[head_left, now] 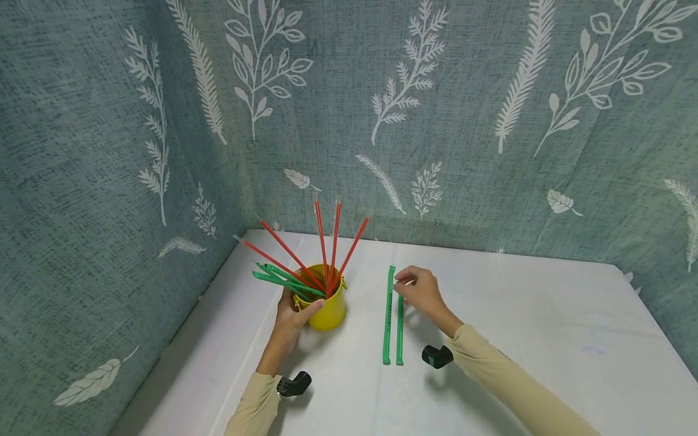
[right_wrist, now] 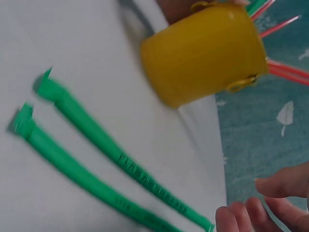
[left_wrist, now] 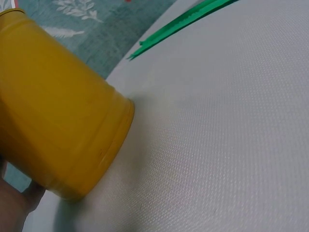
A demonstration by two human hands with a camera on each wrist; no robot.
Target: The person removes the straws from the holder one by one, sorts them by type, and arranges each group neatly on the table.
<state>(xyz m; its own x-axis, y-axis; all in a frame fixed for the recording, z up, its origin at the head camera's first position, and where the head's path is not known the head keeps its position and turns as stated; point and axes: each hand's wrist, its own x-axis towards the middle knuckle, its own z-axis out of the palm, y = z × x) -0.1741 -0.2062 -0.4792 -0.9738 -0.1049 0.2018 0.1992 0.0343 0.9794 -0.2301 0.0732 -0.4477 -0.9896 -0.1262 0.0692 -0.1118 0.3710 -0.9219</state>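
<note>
My left hand (head_left: 289, 324) grips a small yellow bucket (head_left: 328, 315) from its left side, thumb along the front near the rim. Several red straws in clear wrappers (head_left: 351, 247) fan out of the bucket, with green-wrapped straws (head_left: 272, 275) leaning left beside them. To the right, two more green-wrapped straws lie side by side on the table: a left one (head_left: 388, 315) and a right one (head_left: 400, 333). Over the far end of the right one hovers my right hand (head_left: 422, 293), fingers bent. The right wrist view shows a gap between thumb and fingertips (right_wrist: 253, 210), nothing held there.
A white cloth (head_left: 518, 321) covers the table. Behind and to the left hangs a blue-green fabric (head_left: 338, 133) with white leaf patterns, meeting the table's back edge. Black wrist cameras (head_left: 294, 384) sit below each hand, close over the cloth.
</note>
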